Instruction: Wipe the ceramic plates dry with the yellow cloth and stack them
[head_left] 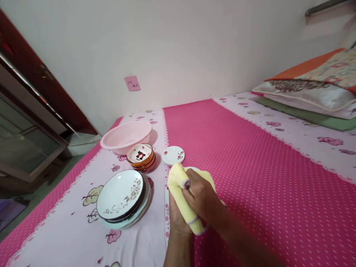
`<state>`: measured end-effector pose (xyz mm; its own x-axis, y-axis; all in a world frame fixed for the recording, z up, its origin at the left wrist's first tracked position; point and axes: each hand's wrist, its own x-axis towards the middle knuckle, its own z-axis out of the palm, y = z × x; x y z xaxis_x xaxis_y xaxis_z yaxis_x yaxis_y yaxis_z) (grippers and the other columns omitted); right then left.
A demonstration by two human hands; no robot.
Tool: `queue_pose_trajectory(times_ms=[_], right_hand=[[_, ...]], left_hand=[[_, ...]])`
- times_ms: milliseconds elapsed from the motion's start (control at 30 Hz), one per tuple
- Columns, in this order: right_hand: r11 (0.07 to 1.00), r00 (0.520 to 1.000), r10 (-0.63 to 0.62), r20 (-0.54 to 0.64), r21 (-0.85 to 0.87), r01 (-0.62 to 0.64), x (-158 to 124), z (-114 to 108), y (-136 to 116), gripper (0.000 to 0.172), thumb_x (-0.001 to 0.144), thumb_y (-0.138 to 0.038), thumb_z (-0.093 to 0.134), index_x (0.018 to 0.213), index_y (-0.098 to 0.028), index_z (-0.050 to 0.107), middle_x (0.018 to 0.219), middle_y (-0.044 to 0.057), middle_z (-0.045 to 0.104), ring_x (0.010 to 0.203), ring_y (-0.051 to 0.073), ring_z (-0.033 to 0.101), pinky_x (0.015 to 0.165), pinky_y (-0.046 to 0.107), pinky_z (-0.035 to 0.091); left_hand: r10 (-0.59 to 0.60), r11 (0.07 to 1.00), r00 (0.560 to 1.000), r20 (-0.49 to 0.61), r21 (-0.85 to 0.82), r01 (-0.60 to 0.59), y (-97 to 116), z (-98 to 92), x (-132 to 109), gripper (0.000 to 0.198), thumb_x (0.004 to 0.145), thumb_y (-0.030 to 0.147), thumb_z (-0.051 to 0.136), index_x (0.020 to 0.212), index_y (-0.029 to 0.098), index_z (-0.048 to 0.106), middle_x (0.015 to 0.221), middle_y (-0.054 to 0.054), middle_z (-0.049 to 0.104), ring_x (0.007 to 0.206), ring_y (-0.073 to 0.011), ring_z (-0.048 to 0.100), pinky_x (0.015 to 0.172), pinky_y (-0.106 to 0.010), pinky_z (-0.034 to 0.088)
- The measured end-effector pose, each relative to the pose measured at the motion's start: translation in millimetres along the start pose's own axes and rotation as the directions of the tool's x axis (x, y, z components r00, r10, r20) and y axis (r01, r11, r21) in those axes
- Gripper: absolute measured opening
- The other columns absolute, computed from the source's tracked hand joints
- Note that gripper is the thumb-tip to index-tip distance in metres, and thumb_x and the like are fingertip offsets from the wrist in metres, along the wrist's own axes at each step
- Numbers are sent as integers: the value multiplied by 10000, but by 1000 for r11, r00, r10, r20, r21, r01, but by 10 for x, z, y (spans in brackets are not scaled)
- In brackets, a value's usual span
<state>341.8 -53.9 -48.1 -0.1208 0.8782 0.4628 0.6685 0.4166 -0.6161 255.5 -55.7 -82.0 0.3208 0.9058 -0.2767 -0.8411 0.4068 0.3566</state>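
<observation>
My right hand (200, 193) is closed on a yellow cloth (180, 202), bunched in its fingers and draped over what lies beneath. Below it, my left hand (177, 218) supports a white plate whose rim peeks out at the cloth's edge; most of the plate and my left fingers are hidden. Just beyond the hands lie small white plates with red flowers (173, 155), stacked on the bedspread. To the left stand orange-rimmed bowls with a cat picture (141, 154), one inside another. Closer to me is a pile of larger plates (119, 194), the top one white with brown flowers.
A pink basin (126, 135) stands behind the bowls. Pink dotted bedspread (250, 167) covers the bed, with a wall behind it. Folded bedding and cushions (311, 89) are piled at the far right. A pink note (132, 83) sticks to the wall.
</observation>
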Motion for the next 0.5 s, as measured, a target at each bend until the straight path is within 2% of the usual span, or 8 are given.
queue_pose_trajectory(times_ms=[100, 200, 300, 367, 500], right_hand=[[989, 992, 92, -90, -104, -101, 41, -19, 108, 151, 894, -126, 410, 932, -203, 534, 910, 76, 601, 834, 220, 552, 782, 321, 430], [944, 979, 195, -68, -259, -206, 85, -114, 207, 197, 920, -124, 416, 1010, -189, 578, 953, 93, 620, 864, 219, 577, 796, 297, 430], [899, 953, 293, 74, -360, -248, 105, -220, 225, 222, 933, -104, 419, 1027, -177, 607, 989, 107, 638, 895, 214, 601, 814, 281, 424], [902, 927, 317, 201, -364, -230, 88, -276, 195, 221, 932, -99, 432, 1021, -176, 618, 1013, 106, 653, 890, 203, 612, 809, 276, 424], [963, 902, 193, 386, -251, -98, -7, -330, 93, 228, 890, -60, 431, 984, -157, 615, 989, 104, 672, 880, 204, 621, 787, 293, 421]], left_hand=[[67, 998, 998, -14, -16, -67, -69, 33, 15, 529, 1009, 522, 400, 1152, 174, 771, 1162, -115, 766, 1201, -280, 667, 1069, -377, 498], [137, 990, 990, -24, -37, -138, -79, 53, 25, 535, 1017, 522, 384, 1238, 193, 743, 1284, -109, 727, 1285, -279, 613, 1133, -391, 438], [167, 983, 985, -45, -63, -170, -29, 51, 27, 577, 1015, 546, 367, 1228, 164, 743, 1280, -138, 725, 1287, -309, 608, 1138, -443, 425], [187, 978, 980, -63, -82, -192, 18, 41, 25, 566, 1009, 550, 389, 1241, 165, 734, 1274, -142, 727, 1273, -318, 617, 1134, -460, 424], [174, 978, 981, -90, -100, -183, 105, -2, 21, 556, 992, 557, 427, 1228, 157, 733, 1222, -153, 745, 1247, -337, 629, 1115, -484, 430]])
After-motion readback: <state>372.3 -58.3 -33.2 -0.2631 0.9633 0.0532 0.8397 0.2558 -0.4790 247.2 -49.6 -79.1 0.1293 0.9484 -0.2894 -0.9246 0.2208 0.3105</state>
